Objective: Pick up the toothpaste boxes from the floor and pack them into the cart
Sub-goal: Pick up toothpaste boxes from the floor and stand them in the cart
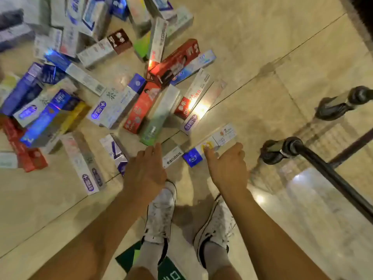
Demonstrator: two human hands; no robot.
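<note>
We see both arms bare right down to the lower edge of the view, and the left hand [144,172] and right hand [228,168] are bare too. On the feet are white low-top sneakers, the left shoe [160,215] and right shoe [216,221] (both speckled with dark scuffs), with black lining at the collars. Pale grey socks [148,257] rise above the ankles.
</note>
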